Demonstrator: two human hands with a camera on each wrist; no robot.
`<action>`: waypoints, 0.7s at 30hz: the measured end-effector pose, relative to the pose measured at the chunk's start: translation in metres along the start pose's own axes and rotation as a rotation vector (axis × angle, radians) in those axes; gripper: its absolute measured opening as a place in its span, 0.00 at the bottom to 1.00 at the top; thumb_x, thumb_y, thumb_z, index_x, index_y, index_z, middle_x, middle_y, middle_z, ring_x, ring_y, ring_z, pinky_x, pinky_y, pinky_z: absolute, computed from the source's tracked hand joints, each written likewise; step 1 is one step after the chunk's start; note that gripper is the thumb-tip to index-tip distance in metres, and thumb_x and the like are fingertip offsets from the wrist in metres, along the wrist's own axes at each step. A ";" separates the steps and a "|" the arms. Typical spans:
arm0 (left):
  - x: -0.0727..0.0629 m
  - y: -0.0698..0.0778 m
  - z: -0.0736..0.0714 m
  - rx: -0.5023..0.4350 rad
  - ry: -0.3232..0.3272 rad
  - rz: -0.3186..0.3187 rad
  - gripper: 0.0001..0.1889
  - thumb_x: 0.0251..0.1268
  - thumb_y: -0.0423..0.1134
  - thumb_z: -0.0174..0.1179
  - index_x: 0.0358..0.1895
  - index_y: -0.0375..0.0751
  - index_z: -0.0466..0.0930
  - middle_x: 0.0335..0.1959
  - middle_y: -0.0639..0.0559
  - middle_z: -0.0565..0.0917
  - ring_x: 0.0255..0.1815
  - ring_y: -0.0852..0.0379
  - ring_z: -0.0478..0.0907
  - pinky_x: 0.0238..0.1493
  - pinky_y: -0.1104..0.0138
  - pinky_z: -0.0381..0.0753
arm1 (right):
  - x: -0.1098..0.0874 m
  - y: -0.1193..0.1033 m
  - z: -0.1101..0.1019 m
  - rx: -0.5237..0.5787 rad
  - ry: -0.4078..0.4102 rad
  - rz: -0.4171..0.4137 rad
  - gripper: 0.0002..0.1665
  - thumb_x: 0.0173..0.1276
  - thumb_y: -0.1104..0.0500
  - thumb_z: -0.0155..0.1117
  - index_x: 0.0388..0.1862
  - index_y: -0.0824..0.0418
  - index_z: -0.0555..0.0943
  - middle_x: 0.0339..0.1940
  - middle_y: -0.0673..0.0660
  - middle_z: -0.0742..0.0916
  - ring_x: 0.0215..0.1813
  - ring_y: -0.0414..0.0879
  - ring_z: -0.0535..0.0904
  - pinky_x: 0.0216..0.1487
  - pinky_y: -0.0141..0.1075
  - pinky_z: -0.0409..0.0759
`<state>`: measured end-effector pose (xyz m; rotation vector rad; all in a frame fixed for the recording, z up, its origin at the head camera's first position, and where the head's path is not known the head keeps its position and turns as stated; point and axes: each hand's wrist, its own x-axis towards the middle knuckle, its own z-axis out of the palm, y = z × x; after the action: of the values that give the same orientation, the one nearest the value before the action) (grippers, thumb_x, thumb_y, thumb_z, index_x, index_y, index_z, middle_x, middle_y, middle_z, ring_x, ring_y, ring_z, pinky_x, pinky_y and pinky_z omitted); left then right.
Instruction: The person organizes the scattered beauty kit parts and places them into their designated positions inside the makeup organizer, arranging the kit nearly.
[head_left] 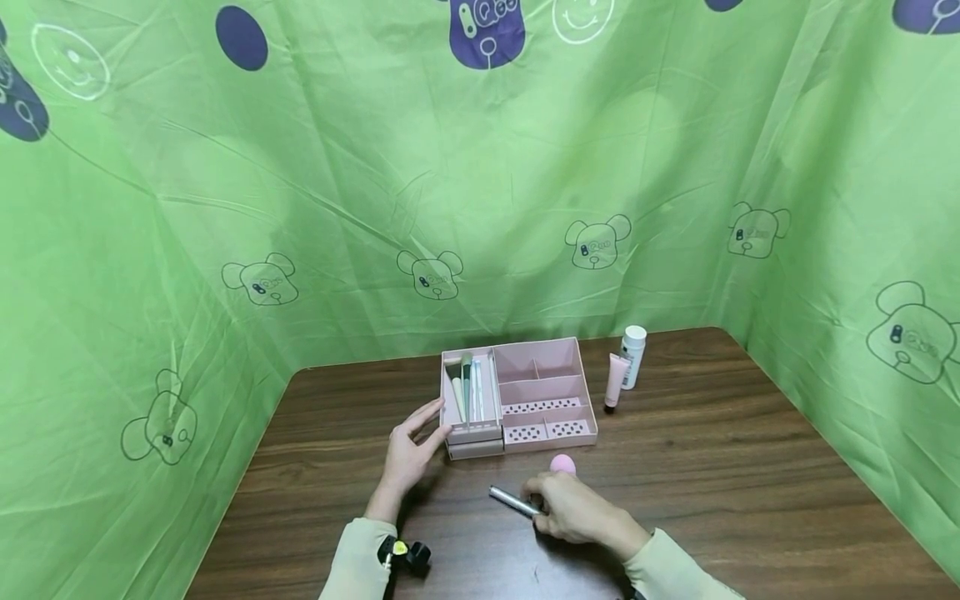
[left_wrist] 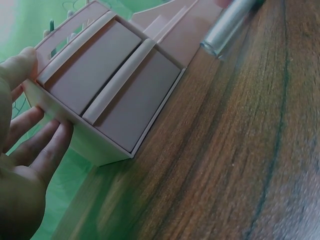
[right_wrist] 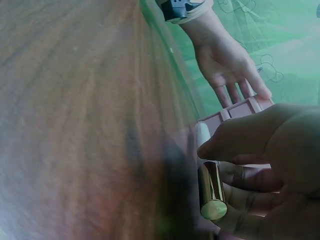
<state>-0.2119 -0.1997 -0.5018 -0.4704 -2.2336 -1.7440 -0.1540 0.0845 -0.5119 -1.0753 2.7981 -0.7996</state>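
Observation:
A pink desk organizer [head_left: 537,387] stands on the wooden table, with two stacked drawers [left_wrist: 102,65] at its left. Makeup brushes and slim sticks [head_left: 467,387] lie in the left top compartment. My left hand [head_left: 408,454] rests against the organizer's left side, fingers extended along the wall and thumb at the front top corner. In front of the organizer, my right hand [head_left: 573,506] pinches a slim silver tube [head_left: 513,502] between thumb and fingers. The tube's shiny, gold-looking end [right_wrist: 212,192] shows in the right wrist view. Partly behind that hand sits a round pink sponge-like thing [head_left: 562,464].
Right of the organizer stand a pink squeeze tube [head_left: 615,382] with a black cap and a white bottle [head_left: 633,354]. The organizer's right side is split into several compartments. Green printed fabric [head_left: 487,192] hangs around the table's [head_left: 757,467] back and sides.

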 end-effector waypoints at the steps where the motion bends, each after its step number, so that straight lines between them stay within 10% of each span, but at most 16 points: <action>1: 0.000 0.000 0.000 -0.001 -0.002 0.000 0.23 0.62 0.33 0.66 0.60 0.30 0.76 0.63 0.37 0.77 0.64 0.42 0.74 0.61 0.74 0.75 | 0.000 0.000 -0.002 0.000 0.001 0.003 0.13 0.48 0.65 0.71 0.35 0.55 0.83 0.24 0.44 0.79 0.28 0.30 0.69 0.27 0.23 0.72; 21: 0.001 -0.002 0.000 -0.002 -0.012 -0.004 0.24 0.62 0.34 0.66 0.61 0.30 0.76 0.63 0.38 0.77 0.63 0.43 0.75 0.61 0.71 0.77 | 0.011 0.014 -0.049 0.094 0.038 0.070 0.15 0.51 0.67 0.67 0.40 0.57 0.84 0.27 0.47 0.84 0.29 0.33 0.76 0.31 0.26 0.78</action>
<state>-0.2135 -0.2004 -0.5028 -0.4779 -2.2425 -1.7500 -0.1816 0.1087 -0.4743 -0.9526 2.7801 -0.9428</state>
